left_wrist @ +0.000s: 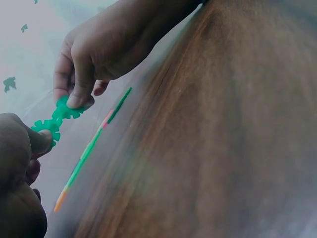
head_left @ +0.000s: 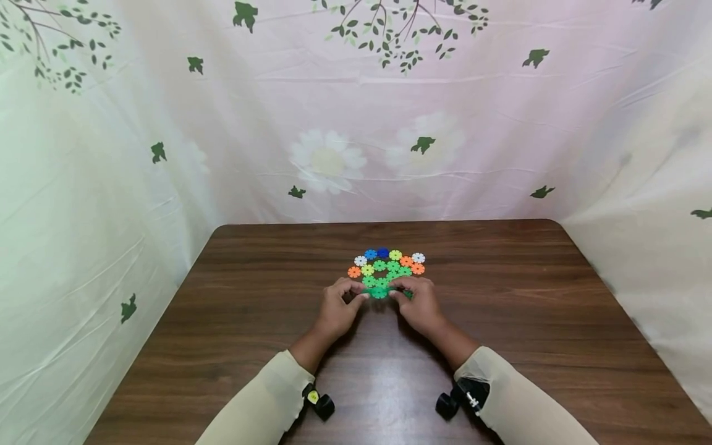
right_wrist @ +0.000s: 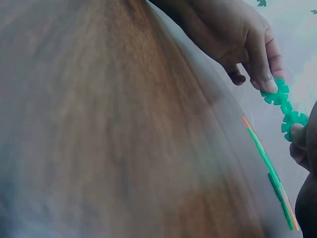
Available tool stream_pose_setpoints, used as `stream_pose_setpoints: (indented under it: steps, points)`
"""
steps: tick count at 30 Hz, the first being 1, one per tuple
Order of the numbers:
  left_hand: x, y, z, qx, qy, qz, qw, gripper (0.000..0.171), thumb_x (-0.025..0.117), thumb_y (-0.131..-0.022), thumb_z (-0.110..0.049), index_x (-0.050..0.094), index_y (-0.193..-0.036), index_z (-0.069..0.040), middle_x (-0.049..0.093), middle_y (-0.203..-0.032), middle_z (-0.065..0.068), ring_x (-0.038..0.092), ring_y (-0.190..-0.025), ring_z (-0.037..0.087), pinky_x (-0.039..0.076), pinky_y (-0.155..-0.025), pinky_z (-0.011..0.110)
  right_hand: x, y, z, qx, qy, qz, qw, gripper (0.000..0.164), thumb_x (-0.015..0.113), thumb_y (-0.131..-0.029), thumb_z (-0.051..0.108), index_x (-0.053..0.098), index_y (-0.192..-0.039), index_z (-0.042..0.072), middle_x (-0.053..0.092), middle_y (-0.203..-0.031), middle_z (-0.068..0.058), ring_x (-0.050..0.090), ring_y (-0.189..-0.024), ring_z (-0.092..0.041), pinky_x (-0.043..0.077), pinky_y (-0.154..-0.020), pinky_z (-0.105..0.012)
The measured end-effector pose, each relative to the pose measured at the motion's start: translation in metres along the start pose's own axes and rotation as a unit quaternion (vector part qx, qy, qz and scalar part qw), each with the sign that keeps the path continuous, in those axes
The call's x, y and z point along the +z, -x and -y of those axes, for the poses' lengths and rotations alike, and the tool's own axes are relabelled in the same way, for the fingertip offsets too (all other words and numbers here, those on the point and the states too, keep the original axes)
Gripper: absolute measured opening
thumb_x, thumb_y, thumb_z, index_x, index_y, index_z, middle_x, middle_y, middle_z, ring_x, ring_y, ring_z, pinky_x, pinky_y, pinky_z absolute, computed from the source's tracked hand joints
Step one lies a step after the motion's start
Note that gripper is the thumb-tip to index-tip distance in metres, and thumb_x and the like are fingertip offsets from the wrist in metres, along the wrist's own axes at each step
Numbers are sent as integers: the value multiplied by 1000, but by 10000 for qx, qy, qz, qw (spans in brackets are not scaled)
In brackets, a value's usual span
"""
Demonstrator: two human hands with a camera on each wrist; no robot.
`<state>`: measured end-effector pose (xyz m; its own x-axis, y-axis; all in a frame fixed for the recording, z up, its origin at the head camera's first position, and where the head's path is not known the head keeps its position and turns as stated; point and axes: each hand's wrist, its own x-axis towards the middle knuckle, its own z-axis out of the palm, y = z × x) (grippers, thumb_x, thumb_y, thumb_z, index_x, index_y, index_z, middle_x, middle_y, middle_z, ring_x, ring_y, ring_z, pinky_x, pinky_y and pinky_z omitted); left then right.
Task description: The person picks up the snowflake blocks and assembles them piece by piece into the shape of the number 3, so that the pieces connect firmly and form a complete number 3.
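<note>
Green discs (right_wrist: 274, 92), joined into a short strip, are held just above the worktop (head_left: 517, 284), on the near side of a flat cluster of similar discs. Two show face-on in the wrist views, with a narrow green piece between them. The left grip (head_left: 338, 309) pinches one end between thumb and fingers, and the right grip (head_left: 421, 307) pinches the other in the same way. In the cluster lie two white discs (head_left: 360, 261), two blue ones (head_left: 383, 253), one lighter, two yellow-green ones (head_left: 395, 254), three orange ones (head_left: 354, 272) and at least six flat green ones (head_left: 379, 266); the hands hide part of the group, so the full green count cannot be told.

All look like smooth, thin plastic, round with notched rims. The worktop has a dark brown wood grain and two rounded far corners. Behind hangs creased pale cloth (head_left: 356, 105), printed with two white daisies (head_left: 327, 159), leafy branches and green bird-like shapes. Two cream sleeves (head_left: 261, 402) end near two black wrist devices (head_left: 324, 408); the left one's yellow mark is too small to read.
</note>
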<state>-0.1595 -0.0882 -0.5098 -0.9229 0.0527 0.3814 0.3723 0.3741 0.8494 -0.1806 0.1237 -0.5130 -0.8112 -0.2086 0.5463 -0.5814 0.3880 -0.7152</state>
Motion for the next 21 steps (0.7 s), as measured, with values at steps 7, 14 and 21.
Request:
stream_pose_setpoints:
  steps: [7,14,21]
  points:
    - [1,-1,2,-204,17,-264,9994,8,82,-96,-4,81,-103,0,76,-98,16,66,-89,21,53,-77,23,2,-1,-4,-162,-35,-120,9998,26,83,-88,-12,78,-113,-9,81,-100,-19,77,-87,-33,65,-79,-43]
    - [1,-3,1,-382,194,-486,9979,7,84,-94,-4,81,-100,-1,78,-96,16,64,-85,14,52,-76,22,1,-1,-2,209,194,60,9996,33,83,-90,-7,76,-122,-6,79,-98,-15,75,-91,-31,51,-97,-43]
    - [1,-3,2,-390,253,-166,9988,14,82,-95,-2,80,-108,-1,78,-102,18,69,-91,22,55,-81,24,0,-1,0,361,175,91,9992,30,81,-94,-3,76,-123,-2,78,-99,-11,74,-93,-28,50,-94,-42]
